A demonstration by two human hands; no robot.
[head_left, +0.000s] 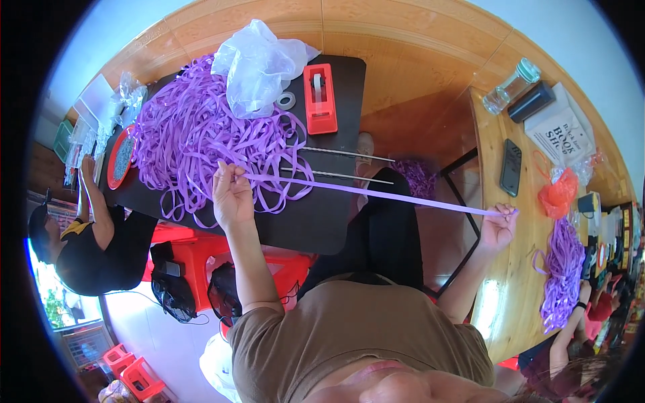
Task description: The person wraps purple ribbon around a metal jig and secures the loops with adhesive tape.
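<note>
A flat purple ribbon (390, 196) is stretched between my two hands, sloping slightly down toward the right. My left hand (233, 196) pinches one end of it beside a big tangled heap of purple ribbons (201, 127) on the dark table. Out to the right, near the wooden table's edge, my right hand (498, 228) pinches the other end between closed fingers. Beneath the taut ribbon, two thin metal rods (349, 155) stick out from the heap past the dark table's edge.
A clear plastic bag (252, 70), a tape roll (286, 101) and a red tape dispenser (320, 101) sit at the back of the dark table (289, 232). The wooden table (494, 269) holds a phone (510, 168), a bottle (514, 86) and a ribbon bundle (563, 275). Another person (94, 248) sits left.
</note>
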